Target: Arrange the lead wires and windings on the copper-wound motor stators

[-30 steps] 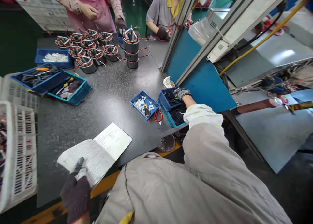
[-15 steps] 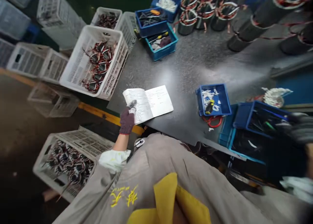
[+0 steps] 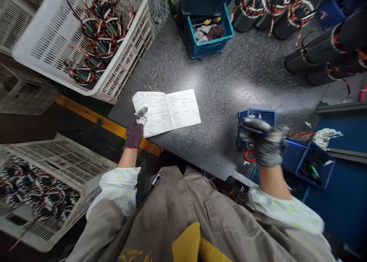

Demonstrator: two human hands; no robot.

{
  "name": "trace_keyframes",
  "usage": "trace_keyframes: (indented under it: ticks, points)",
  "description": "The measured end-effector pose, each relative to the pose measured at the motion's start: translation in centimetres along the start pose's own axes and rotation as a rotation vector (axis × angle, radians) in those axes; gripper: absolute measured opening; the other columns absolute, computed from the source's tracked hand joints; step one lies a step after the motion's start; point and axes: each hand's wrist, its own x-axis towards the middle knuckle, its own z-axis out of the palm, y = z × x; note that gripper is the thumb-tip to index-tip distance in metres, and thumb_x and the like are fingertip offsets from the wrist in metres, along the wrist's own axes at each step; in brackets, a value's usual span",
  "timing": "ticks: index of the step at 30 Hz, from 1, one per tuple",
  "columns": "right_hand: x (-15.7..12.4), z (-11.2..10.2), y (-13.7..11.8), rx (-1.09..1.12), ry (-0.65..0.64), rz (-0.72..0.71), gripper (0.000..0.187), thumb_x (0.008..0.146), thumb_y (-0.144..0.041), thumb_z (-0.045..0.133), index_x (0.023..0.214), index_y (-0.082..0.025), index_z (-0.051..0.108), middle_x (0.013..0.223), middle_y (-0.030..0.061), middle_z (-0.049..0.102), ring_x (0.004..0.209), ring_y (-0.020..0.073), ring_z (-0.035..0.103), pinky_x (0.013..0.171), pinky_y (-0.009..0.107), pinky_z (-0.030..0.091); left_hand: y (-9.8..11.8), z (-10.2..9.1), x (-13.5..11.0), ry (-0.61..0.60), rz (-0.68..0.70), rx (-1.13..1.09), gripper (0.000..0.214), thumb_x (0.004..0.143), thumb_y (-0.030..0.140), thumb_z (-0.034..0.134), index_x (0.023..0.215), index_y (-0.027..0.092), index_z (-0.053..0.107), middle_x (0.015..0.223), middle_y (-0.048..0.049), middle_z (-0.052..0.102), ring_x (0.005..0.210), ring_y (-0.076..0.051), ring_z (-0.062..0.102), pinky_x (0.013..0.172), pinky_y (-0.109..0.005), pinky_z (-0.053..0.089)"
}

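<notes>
An open notebook [image 3: 183, 109] with handwritten pages lies at the near edge of the dark table. My left hand [image 3: 135, 130], in a maroon and grey glove, pinches its left side, thumb on the page; the fingers beneath are hidden. Over a small blue bin [image 3: 256, 113] at the right, my right hand [image 3: 268, 143] in a grey glove is blurred by motion. A thin bluish streak at its fingers looks like a pen [image 3: 254, 130]. Red handles [image 3: 249, 155] show beside that bin.
A white crate [image 3: 120, 69] of wound copper-wire parts stands at left, another crate [image 3: 83, 178] below it. A teal bin [image 3: 212, 46] with a screwdriver and gloves sits at the back. Wire-wound cylinders [image 3: 249, 15] stand at back right. A blue bin [image 3: 315, 164] holds a green item.
My right hand has swung left from the bins at far right to above the small blue bin. The blue pen is gone from the far-right bin. My left hand stays on the notebook.
</notes>
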Motion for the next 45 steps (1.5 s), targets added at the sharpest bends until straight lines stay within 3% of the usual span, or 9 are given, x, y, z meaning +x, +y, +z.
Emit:
trace_keyframes:
  ticks: [3,6,10,13,16,19,25,39,45]
  points:
    - [2.1,9.9,-2.4,0.503,-0.099,0.046,0.094,0.078,-0.103,0.032,0.083,-0.02,0.076,0.053,0.0046,0.059,0.04,0.0142,0.046,0.04,0.029,0.034,-1.1,-0.7,0.1,-0.007,-0.003,0.04,0.038,0.089,0.031,0.07,0.125,0.021,0.079,0.131,-0.0082,0.078,0.127,-0.028,0.07,0.118,-0.041,0.052]
    - [4.0,18.7,-3.7,0.721,-0.207,0.107,0.065,0.082,-0.085,0.06,0.096,-0.023,0.076,0.069,0.0018,0.067,0.053,0.014,0.057,0.048,0.027,0.043,-1.8,-1.3,0.1,-0.02,0.003,0.064,0.04,0.093,0.036,0.07,0.128,0.02,0.077,0.132,-0.0099,0.077,0.126,-0.03,0.07,0.116,-0.043,0.054]
    - [5.0,24.2,-2.4,0.781,-0.234,0.148,0.051,0.082,-0.068,0.071,0.104,-0.021,0.073,0.072,-0.0009,0.066,0.059,0.013,0.06,0.056,0.026,0.049,-1.5,-1.5,-0.7,0.084,0.125,0.306,0.057,0.098,0.035,0.065,0.148,0.008,0.061,0.15,-0.0192,0.064,0.14,-0.034,0.06,0.125,-0.052,0.042]
    - [4.8,24.8,-0.8,0.763,-0.215,0.144,0.049,0.084,-0.066,0.069,0.107,-0.023,0.069,0.079,-0.0001,0.07,0.062,0.0142,0.063,0.059,0.028,0.053,-0.3,-0.2,-2.4,0.075,0.334,0.545,0.062,0.097,0.029,0.066,0.155,0.01,0.053,0.166,-0.0192,0.047,0.158,-0.036,0.038,0.133,-0.06,0.019]
    - [4.4,24.8,0.0,0.708,-0.173,0.088,0.046,0.084,-0.065,0.07,0.107,-0.025,0.064,0.083,0.0002,0.071,0.066,0.0157,0.065,0.065,0.031,0.057,0.3,2.9,-4.7,-0.261,0.482,0.594,0.056,0.096,0.028,0.069,0.151,0.031,0.06,0.169,-0.0078,0.045,0.161,-0.036,0.032,0.133,-0.064,0.004]
    - [4.2,24.9,0.6,0.604,-0.107,0.019,0.044,0.085,-0.064,0.07,0.105,-0.026,0.06,0.088,0.0012,0.07,0.078,0.0192,0.07,0.075,0.036,0.061,-0.1,5.9,-6.1,-0.459,0.428,0.55,0.045,0.094,0.033,0.071,0.138,0.044,0.068,0.165,-0.0012,0.051,0.161,-0.037,0.033,0.131,-0.067,-0.004]
    - [4.2,25.4,1.4,0.594,-0.105,-0.001,0.042,0.085,-0.064,0.071,0.102,-0.028,0.056,0.095,0.0033,0.07,0.082,0.0228,0.072,0.082,0.046,0.064,-1.0,6.7,-6.5,-0.363,0.239,0.484,0.043,0.091,0.037,0.074,0.132,0.047,0.072,0.161,-0.0019,0.057,0.164,-0.041,0.021,0.128,-0.068,-0.012]
    - [3.7,24.7,2.0,0.598,-0.087,0.072,0.044,0.088,-0.066,0.073,0.098,-0.026,0.059,0.085,0.0001,0.073,0.07,0.0184,0.072,0.069,0.035,0.065,0.4,7.2,-6.3,-0.446,0.295,0.706,0.052,0.097,0.035,0.066,0.148,0.04,0.063,0.17,-0.0078,0.043,0.165,-0.041,0.018,0.125,-0.077,-0.014]
    - [4.2,24.0,2.7,0.488,0.085,-0.122,0.046,0.091,-0.067,0.069,0.099,-0.023,0.058,0.089,0.0038,0.074,0.073,0.0198,0.074,0.071,0.04,0.067,1.8,7.0,-6.4,-0.483,0.289,0.843,0.051,0.104,0.035,0.057,0.155,0.04,0.054,0.174,-0.005,0.036,0.166,-0.039,0.014,0.124,-0.081,-0.003]
